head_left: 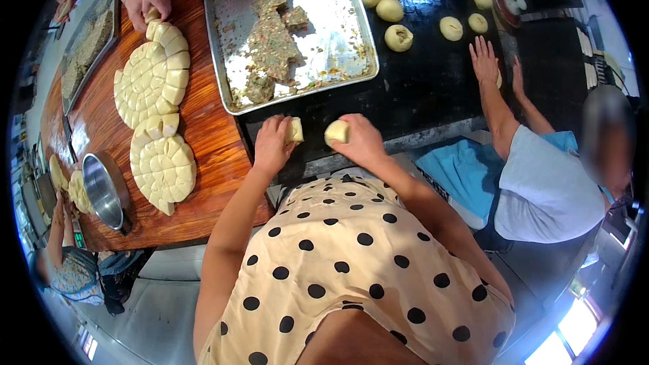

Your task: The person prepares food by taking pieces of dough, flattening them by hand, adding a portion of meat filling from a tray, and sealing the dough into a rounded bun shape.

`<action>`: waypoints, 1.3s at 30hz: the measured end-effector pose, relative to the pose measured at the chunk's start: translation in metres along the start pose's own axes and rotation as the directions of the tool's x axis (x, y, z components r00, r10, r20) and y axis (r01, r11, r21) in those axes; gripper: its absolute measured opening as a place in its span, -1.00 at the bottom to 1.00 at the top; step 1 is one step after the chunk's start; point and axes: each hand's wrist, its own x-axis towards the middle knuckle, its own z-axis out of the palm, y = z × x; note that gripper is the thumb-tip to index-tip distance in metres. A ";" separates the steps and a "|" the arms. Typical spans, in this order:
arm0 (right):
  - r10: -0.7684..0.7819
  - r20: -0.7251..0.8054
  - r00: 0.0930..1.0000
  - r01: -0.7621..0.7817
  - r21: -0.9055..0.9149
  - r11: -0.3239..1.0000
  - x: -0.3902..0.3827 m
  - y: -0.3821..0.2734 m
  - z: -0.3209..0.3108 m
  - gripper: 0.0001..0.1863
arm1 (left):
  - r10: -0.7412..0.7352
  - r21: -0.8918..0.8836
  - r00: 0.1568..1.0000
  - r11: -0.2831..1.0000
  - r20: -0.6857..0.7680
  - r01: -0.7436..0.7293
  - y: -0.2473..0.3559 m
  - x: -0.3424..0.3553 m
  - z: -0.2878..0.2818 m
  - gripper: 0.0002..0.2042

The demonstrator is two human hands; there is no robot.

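Just below the tray's near edge, my left hand (272, 143) is closed on a pale dough piece (295, 130), its fingers curled over the far side. A hand's width to the right, my right hand (363, 140) grips another rounded dough piece (335, 133), its fingers bent around the right side. Both pieces are over the near edge of the black worktop (399, 101), apart from each other. In front of my hands, a metal tray (331, 92) holds slabs of speckled filling (272, 47), with crumbs and grease on its bare parts.
Left, cut dough pieces (150, 81) lie in two rounded clusters on a wooden table (209, 155), with a metal bowl (105, 189) nearby. Another person's hands (150, 3) touch the far cluster. Several dough balls (389, 9) sit back right, near a co-worker's hand (484, 61).
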 end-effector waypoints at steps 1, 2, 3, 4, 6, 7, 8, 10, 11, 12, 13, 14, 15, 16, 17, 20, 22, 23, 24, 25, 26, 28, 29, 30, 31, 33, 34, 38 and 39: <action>0.003 -0.038 0.999 -0.005 -0.061 0.998 -0.003 0.012 -0.017 -0.43 | 0.008 0.017 1.000 1.000 -0.020 -0.007 0.001 0.000 0.001 -0.33; 0.110 0.004 0.994 -0.108 -0.141 0.984 -0.004 0.017 -0.036 -0.42 | 0.022 0.037 0.999 0.999 -0.036 -0.021 0.002 0.000 0.002 -0.32; 0.219 0.038 0.975 -0.206 -0.220 0.953 -0.003 0.024 -0.053 -0.40 | 0.035 0.058 0.998 0.998 -0.051 -0.032 0.004 0.000 0.003 -0.32; 0.196 -0.009 0.980 -0.189 -0.314 0.930 0.000 0.040 -0.057 -0.40 | 0.011 0.068 1.000 0.998 -0.023 -0.010 0.006 0.000 0.003 -0.32; 0.118 -0.118 0.986 -0.158 -0.428 0.890 0.007 0.078 -0.050 -0.42 | 0.074 0.093 0.996 0.993 -0.043 -0.069 0.015 0.002 -0.003 -0.33; 0.120 -0.159 0.980 -0.178 -0.423 0.889 0.010 0.093 -0.044 -0.42 | 0.101 0.108 0.994 0.990 -0.051 -0.095 0.021 0.002 -0.008 -0.34; 0.117 -0.198 0.973 -0.191 -0.414 0.890 0.016 0.096 -0.041 -0.42 | 0.121 0.111 0.992 0.987 -0.031 -0.117 0.025 0.001 -0.012 -0.37; 0.169 -0.222 0.960 -0.232 -0.298 0.926 0.026 0.104 -0.041 -0.49 | 0.151 0.066 0.988 0.987 -0.035 -0.149 0.037 0.003 -0.019 -0.39; 0.141 -0.316 0.938 -0.227 -0.253 0.940 0.031 0.108 -0.033 -0.51 | 0.162 0.044 0.986 0.986 -0.030 -0.161 0.042 0.002 -0.020 -0.40; 0.120 -0.412 0.903 -0.223 -0.212 0.951 0.035 0.114 -0.023 -0.52 | 0.186 0.026 0.982 0.982 -0.035 -0.185 0.044 0.003 -0.018 -0.46; 0.102 -0.505 0.857 -0.216 -0.172 0.961 0.036 0.120 -0.013 -0.53 | 0.184 0.001 0.983 0.983 -0.014 -0.184 0.046 0.002 -0.018 -0.47; 0.083 -0.471 0.878 -0.183 -0.171 0.968 0.033 0.121 -0.006 -0.53 | 0.180 -0.022 0.984 0.983 -0.003 -0.180 0.049 0.003 -0.017 -0.49; 0.101 -0.458 0.883 -0.219 -0.212 0.952 0.030 0.118 0.002 -0.50 | 0.177 -0.047 0.984 0.983 0.007 -0.177 0.052 0.005 -0.015 -0.50; 0.107 -0.469 0.877 -0.245 -0.245 0.938 0.031 0.116 0.008 -0.50 | 0.193 -0.056 0.981 0.980 -0.003 -0.193 0.055 0.008 -0.016 -0.54; 0.119 -0.469 0.875 -0.271 -0.271 0.924 0.030 0.112 0.015 -0.49 | 0.204 -0.067 0.979 0.977 -0.014 -0.205 0.057 0.010 -0.017 -0.54; 0.079 -0.456 0.886 -0.268 -0.366 0.891 0.038 0.116 0.012 -0.45 | 0.219 -0.093 0.975 0.971 -0.028 -0.221 0.061 0.017 -0.017 -0.56; 0.094 -0.470 0.878 -0.295 -0.375 0.879 0.040 0.112 0.015 -0.43 | 0.203 -0.103 0.979 0.974 -0.014 -0.203 0.062 0.018 -0.015 -0.58; 0.099 -0.474 0.875 -0.306 -0.381 0.873 0.041 0.110 0.015 -0.42 | 0.197 -0.111 0.980 0.974 -0.014 -0.198 0.061 0.019 -0.015 -0.59; 0.086 -0.474 0.876 -0.299 -0.396 0.868 0.043 0.111 0.013 -0.41 | 0.191 -0.118 0.981 0.974 -0.014 -0.192 0.061 0.019 -0.016 -0.60; 0.073 -0.473 0.878 -0.293 -0.410 0.864 0.045 0.113 0.012 -0.40 | 0.185 -0.125 0.983 0.975 -0.014 -0.185 0.061 0.020 -0.015 -0.61; 0.057 -0.476 0.878 -0.286 -0.425 0.859 0.046 0.114 0.010 -0.39 | 0.190 -0.130 0.982 0.973 -0.015 -0.191 0.061 0.021 -0.016 -0.62; 0.059 -0.469 0.881 -0.282 -0.422 0.862 0.047 0.117 0.011 -0.38 | 0.200 -0.140 0.980 0.970 -0.020 -0.201 0.062 0.023 -0.016 -0.64; 0.049 -0.475 0.879 -0.276 -0.421 0.864 0.049 0.116 0.008 -0.37 | 0.201 -0.150 0.980 0.968 -0.007 -0.199 0.064 0.024 -0.018 -0.64; 0.050 -0.466 0.883 -0.269 -0.416 0.869 0.050 0.116 0.006 -0.36 | 0.200 -0.160 0.980 0.967 0.005 -0.197 0.066 0.024 -0.018 -0.64; 0.050 -0.456 0.888 -0.260 -0.411 0.874 0.049 0.118 0.005 -0.35 | 0.199 -0.170 0.980 0.966 0.017 -0.194 0.069 0.023 -0.019 -0.65; 0.104 -0.431 0.896 -0.277 -0.362 0.890 0.052 0.129 0.009 -0.32 | 0.215 -0.184 0.977 0.960 0.010 -0.209 0.072 0.020 -0.026 -0.66; 0.159 -0.419 0.894 -0.279 -0.242 0.929 0.056 0.140 0.008 -0.32 | 0.210 -0.197 0.978 0.958 -0.005 -0.207 0.070 0.019 -0.031 -0.66; 0.155 -0.512 0.845 -0.292 -0.199 0.936 0.074 0.149 0.002 -0.32 | 0.151 -0.212 0.988 0.965 -0.028 -0.154 0.057 0.007 -0.032 -0.67; 0.088 -0.544 0.835 -0.305 -0.323 0.896 0.081 0.144 0.000 -0.32 | 0.151 -0.212 0.988 0.965 -0.031 -0.154 0.056 0.005 -0.030 -0.67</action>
